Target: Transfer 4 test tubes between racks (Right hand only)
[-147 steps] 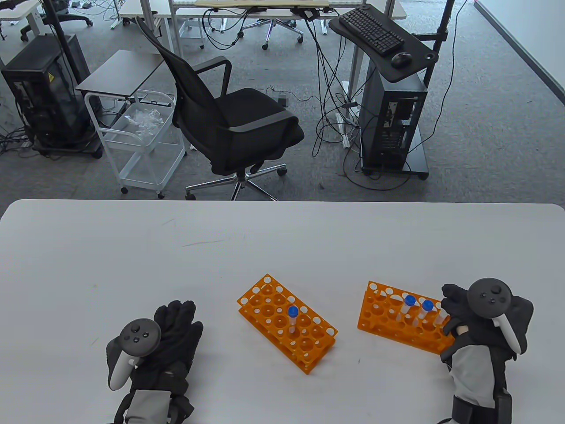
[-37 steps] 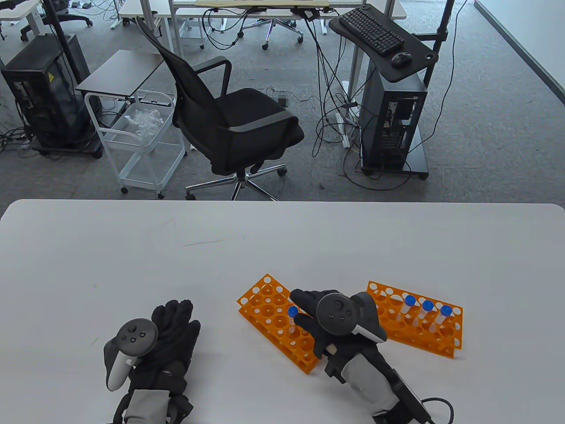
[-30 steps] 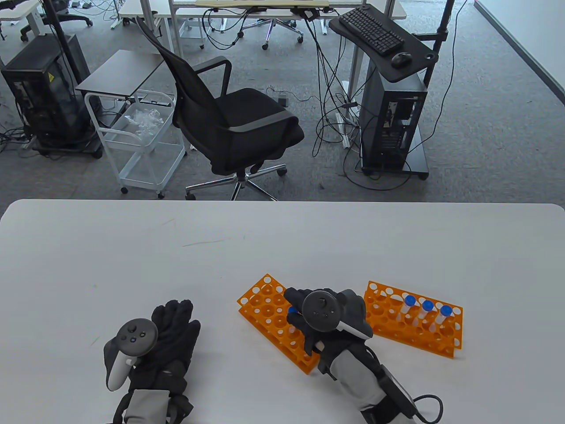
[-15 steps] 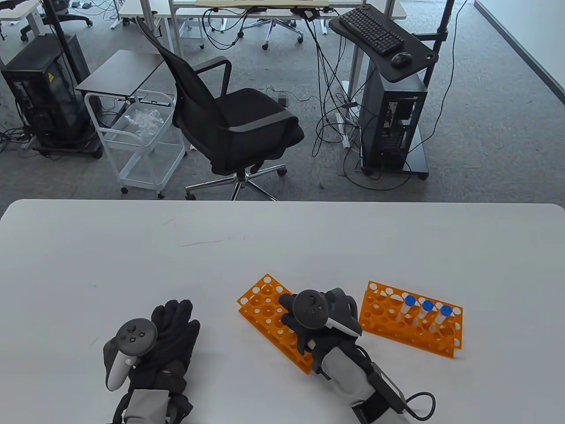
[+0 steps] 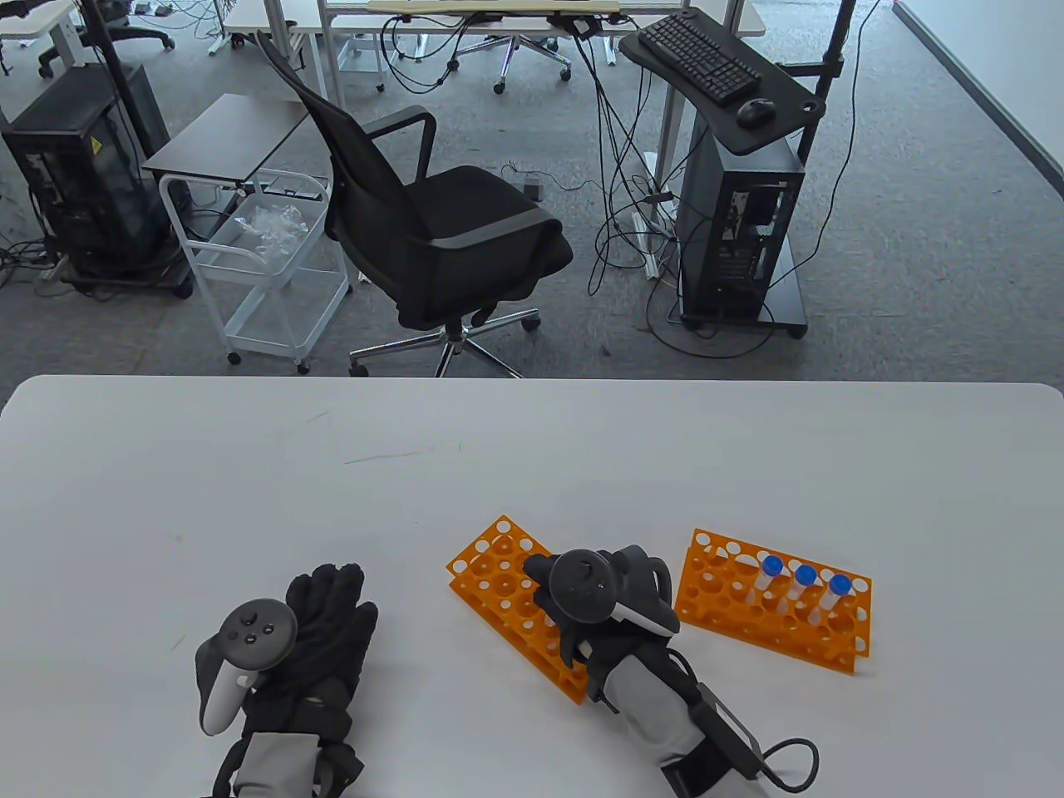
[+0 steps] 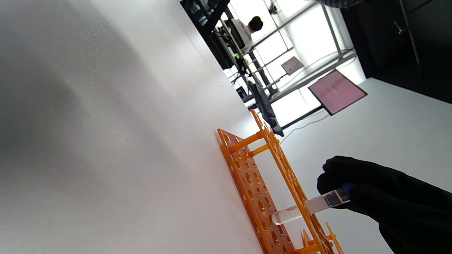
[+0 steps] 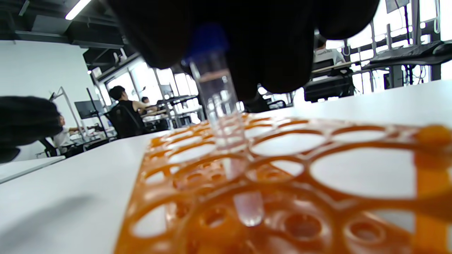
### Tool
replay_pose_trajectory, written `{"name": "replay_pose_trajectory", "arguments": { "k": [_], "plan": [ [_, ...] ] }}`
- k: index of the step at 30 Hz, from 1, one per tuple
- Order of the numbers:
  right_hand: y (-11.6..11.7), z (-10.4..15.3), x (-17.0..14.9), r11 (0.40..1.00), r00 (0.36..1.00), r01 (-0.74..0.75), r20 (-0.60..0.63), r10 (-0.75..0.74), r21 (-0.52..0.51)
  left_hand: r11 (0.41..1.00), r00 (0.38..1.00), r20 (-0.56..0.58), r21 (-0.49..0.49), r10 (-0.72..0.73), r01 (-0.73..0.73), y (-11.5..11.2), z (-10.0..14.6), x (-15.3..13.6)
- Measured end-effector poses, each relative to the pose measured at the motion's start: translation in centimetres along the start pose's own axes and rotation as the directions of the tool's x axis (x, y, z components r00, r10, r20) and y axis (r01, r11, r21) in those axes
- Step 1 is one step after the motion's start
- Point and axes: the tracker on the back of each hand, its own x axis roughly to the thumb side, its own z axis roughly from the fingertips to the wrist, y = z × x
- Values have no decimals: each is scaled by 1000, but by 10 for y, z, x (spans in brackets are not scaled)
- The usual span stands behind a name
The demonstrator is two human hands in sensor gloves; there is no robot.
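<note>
Two orange racks stand on the white table: the left rack (image 5: 499,573) and the right rack (image 5: 723,603). The right rack holds three blue-capped test tubes (image 5: 796,582). My right hand (image 5: 557,603) is over the left rack and pinches the blue cap of a clear test tube (image 7: 222,116) that stands in a hole of the rack (image 7: 293,169), its tip a little above the lower tier. The left wrist view shows the tube (image 6: 310,206), hand (image 6: 374,197) and rack (image 6: 268,183). My left hand (image 5: 324,623) rests flat on the table, fingers spread.
The table's far edge (image 5: 532,379) borders an office floor with a black chair (image 5: 432,224), a white cart (image 5: 266,258) and a computer stand (image 5: 740,208). A cable (image 5: 790,761) trails from my right wrist.
4.9 s ago my right hand was at the right rack, which showed two capped tubes; now three stand there. My hand has since moved onto the left rack's single tube and gripped its cap.
</note>
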Motion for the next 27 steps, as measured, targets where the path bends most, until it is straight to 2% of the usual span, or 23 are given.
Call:
{"name": "replay_pose_trajectory", "arguments": {
  "k": [7,16,27],
  "plan": [
    [-15,5,-1,998,999,43,9,-43,-48,1000,1000,1,-1,2,-2,0,0,0],
    [-50,19,-6,981,993,120,18,-119,-153,1000,1000,1,0,3,-3,0,0,0],
    [-81,34,-36,962,989,114,-61,-133,-250,1000,1000,8,1,6,-6,0,0,0]
  ]
}}
